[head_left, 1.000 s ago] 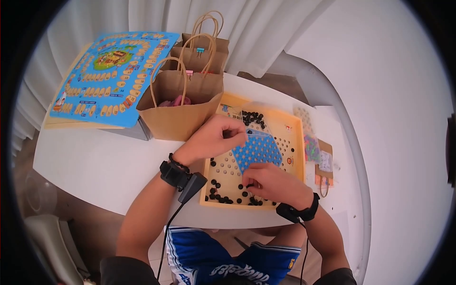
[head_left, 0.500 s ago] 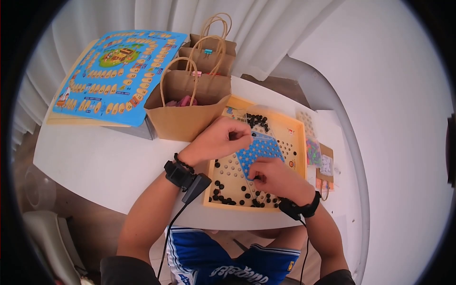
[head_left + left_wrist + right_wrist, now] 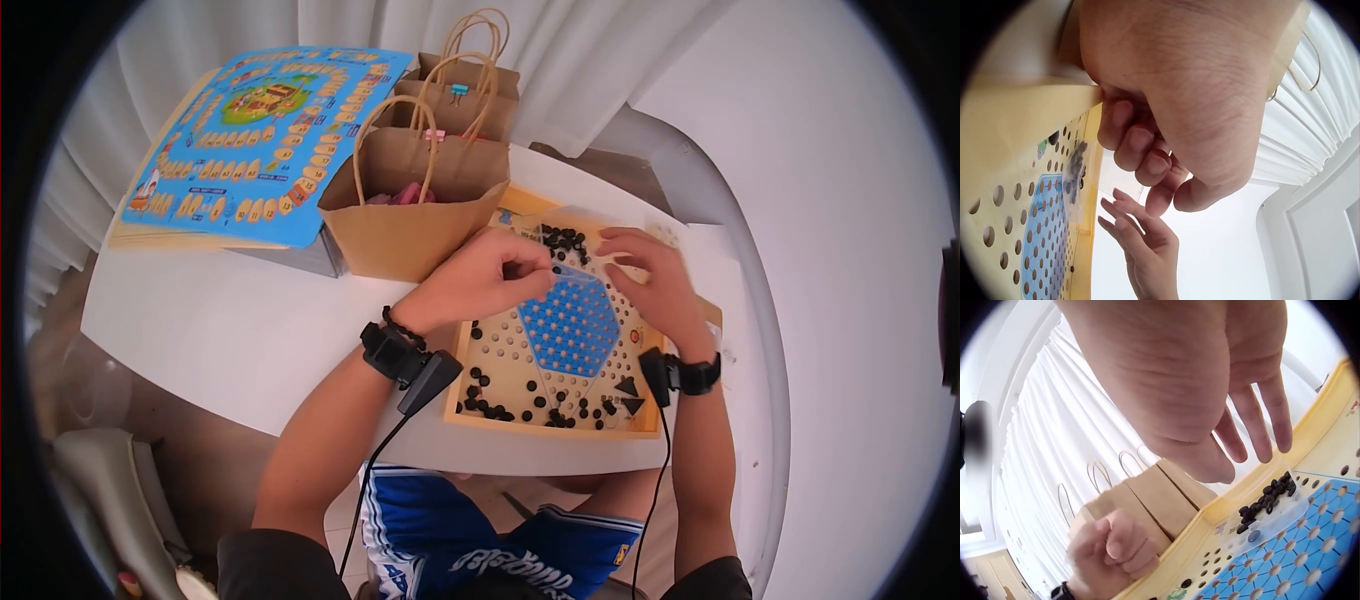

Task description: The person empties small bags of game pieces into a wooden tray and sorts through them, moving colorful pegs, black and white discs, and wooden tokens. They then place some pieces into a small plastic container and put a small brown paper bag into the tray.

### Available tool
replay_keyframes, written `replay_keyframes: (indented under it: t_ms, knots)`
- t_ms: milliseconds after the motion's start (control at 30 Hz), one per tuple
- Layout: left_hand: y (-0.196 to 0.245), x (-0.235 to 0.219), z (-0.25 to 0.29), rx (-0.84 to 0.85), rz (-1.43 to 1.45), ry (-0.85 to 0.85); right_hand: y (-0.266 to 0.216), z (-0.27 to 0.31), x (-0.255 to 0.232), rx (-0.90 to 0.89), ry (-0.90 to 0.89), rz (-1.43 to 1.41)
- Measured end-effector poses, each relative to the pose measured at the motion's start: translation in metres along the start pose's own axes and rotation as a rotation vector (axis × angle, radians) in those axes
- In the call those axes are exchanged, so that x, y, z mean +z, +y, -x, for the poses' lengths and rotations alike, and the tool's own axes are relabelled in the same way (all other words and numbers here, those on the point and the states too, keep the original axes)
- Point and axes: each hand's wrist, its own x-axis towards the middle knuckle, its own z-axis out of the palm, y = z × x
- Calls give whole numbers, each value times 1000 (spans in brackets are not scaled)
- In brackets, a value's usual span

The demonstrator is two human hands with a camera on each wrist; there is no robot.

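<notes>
My left hand hovers over the left side of a yellow-framed game board, its fingers curled in. No object shows between its thumb and fingers in the left wrist view. My right hand is above the far right part of the board, fingers apart and holding nothing. Beneath it in the right wrist view lies a clear plastic container with a heap of black pieces. A blue hexagon with rows of holes fills the board's middle. More black pieces lie scattered along the near edge.
Brown paper bags with twisted handles stand behind the board, left of it. A blue printed game sheet leans at the back left of the white table. A chair is at the lower left.
My right hand has moved from the near part of the board, beside the black pieces, up to the far right, and its fingers have spread. The left hand keeps nearly the same pose.
</notes>
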Motion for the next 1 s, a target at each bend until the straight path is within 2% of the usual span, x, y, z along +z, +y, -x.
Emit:
replay_keyframes:
  t_ms: [67, 133, 167, 233, 267, 333, 400, 500, 567, 667, 733, 800, 867, 933, 967, 1000]
  knots:
    - [-1, 0, 1, -25, -23, -4, 12, 17, -10, 33, 41, -68]
    - [-1, 2, 0, -19, 6, 7, 30, 37, -24, 124, 117, -383]
    - [0, 2, -1, -27, 4, 2, 36, 46, -32, 128, 120, -391]
    - [2, 3, 0, -30, 31, -1, 48, 63, -44, 268, 174, -537]
    - [3, 3, 0, -37, 26, -5, 54, 71, -47, 270, 178, -546]
    - [4, 3, -1, -62, 11, 3, 67, 83, -51, 222, 172, -892]
    - [10, 1, 0, -92, -21, -5, 83, 91, -48, 221, 192, -896]
    - [7, 2, 0, -107, -54, -24, 91, 94, -38, 167, 265, -1051]
    - [7, 0, 0, -130, -62, -33, 102, 95, -32, 197, 221, -1189]
    - [11, 3, -1, -124, -92, -30, 112, 97, -26, 180, 267, -1265]
    - [16, 2, -2, -150, -168, -87, 115, 100, -27, 162, 296, -1316]
    - [11, 2, -2, -136, -154, -45, 117, 101, -28, 139, 334, -1368]
    - [13, 3, -4, -159, -179, -78, 116, 102, -25, 164, 315, -1346]
    - [20, 13, -9, -136, -155, 21, 118, 103, -24, 161, 327, -1355]
    - [29, 18, -11, -142, -174, 1, 119, 103, -24, 160, 310, -1335]
    - [42, 23, -12, -180, -430, 1, 119, 102, -24, 153, 330, -1350]
